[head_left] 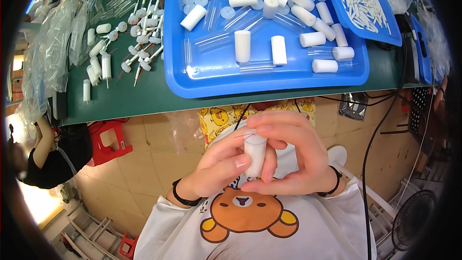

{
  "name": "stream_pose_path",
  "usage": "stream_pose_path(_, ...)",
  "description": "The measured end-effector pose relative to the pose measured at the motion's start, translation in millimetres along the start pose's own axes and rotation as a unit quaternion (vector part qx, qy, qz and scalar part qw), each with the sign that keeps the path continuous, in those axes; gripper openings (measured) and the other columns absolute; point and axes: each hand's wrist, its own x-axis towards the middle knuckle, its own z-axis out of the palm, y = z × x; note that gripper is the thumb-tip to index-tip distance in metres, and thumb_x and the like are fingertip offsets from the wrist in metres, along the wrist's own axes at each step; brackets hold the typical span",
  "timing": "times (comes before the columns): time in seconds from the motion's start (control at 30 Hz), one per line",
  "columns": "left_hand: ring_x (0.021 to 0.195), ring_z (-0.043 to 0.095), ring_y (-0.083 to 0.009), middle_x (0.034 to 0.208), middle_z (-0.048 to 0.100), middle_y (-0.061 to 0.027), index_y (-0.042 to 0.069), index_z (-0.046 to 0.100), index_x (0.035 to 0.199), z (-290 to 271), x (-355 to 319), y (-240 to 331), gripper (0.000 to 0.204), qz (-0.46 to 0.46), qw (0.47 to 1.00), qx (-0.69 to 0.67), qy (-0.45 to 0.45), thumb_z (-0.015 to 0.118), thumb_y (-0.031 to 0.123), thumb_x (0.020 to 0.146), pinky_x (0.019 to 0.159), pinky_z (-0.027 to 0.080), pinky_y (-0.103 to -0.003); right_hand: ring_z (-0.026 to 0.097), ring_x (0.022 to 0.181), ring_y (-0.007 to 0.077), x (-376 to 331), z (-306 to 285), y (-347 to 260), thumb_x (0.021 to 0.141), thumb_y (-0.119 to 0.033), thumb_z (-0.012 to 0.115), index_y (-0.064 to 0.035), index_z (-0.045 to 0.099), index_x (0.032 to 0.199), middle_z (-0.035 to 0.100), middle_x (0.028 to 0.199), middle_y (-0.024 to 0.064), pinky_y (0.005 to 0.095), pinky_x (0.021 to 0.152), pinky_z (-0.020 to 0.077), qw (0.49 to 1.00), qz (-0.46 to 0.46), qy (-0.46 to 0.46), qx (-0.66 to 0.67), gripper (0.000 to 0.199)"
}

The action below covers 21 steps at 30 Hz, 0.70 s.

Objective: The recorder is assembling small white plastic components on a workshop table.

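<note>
In front of my chest, a white cylinder (255,154) stands nearly upright, with a clear rim at its top and a thin red wire across that end. My left hand (219,166) is closed round its side, thumb pressed on the front. From the other side my right hand (298,151) curves about it, fingertips at the top end and thumb by the bottom end. Beyond my hands, a blue tray (207,84) on the table holds loose white cylinders (243,45), clear tubes (207,43) and pale translucent discs (227,12).
A smaller blue tray (380,31) of thin white sticks overlaps the big tray's right side. On the green table (144,101), white discs with rods and red wires (142,38) lie left, beside several finished-looking cylinders (106,66). A black cable (368,173) hangs at right; a red stool (108,139) stands left.
</note>
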Motion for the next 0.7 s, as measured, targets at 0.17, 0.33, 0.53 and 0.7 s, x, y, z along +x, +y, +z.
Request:
stream_pose_path(0.17,0.081,0.056,-0.0141,0.091,0.057,-0.0108,-0.005,0.037,0.125,5.9,-1.1,-1.8,0.043,0.039,0.999,0.014,0.016,0.050,0.016,0.091,0.079,0.042,-0.028,0.058,0.097,0.0317,0.1,1.1,2.0,0.058,-0.012,0.084,0.0019,0.053,0.110,0.058,0.107,0.0173,0.0369,0.080,0.0475,0.999,-0.034,0.025,-0.009,0.062)
stream_pose_path(0.33,0.084,0.060,-0.0153,0.091,0.061,-0.0122,-0.003,0.037,0.122,7.1,0.5,-0.1,0.037,0.047,0.999,0.016,0.017,0.051,0.010,0.091,0.083,0.044,-0.031,0.061,0.092,0.0329,0.2,2.5,4.9,0.058,-0.011,0.084,0.0031,0.055,0.107,0.061,0.103,0.0182,0.0370,0.077,0.0500,0.997,-0.054,0.052,-0.034,0.059)
stream_pose_path(0.53,0.088,0.061,-0.0183,0.092,0.061,-0.0144,-0.002,0.037,0.120,9.7,0.6,5.9,0.035,0.017,0.999,-0.009,0.041,0.052,0.009,0.091,0.080,0.047,-0.031,0.061,0.090,0.0336,3.3,-3.2,-0.5,0.059,-0.014,0.084,0.0058,0.056,0.107,0.062,0.101,0.0204,0.0386,0.075,0.0517,0.992,-0.075,0.027,-0.096,0.059)
stream_pose_path(0.7,0.090,0.061,-0.0192,0.093,0.062,-0.0159,-0.002,0.038,0.120,9.9,1.1,7.9,0.033,0.006,0.998,0.009,0.065,0.049,0.010,0.092,0.078,0.048,-0.030,0.061,0.090,0.0338,1.9,-5.1,4.1,0.061,-0.016,0.084,0.0072,0.055,0.108,0.061,0.103,0.0220,0.0393,0.076,0.0517,0.988,-0.092,0.015,-0.125,0.060)
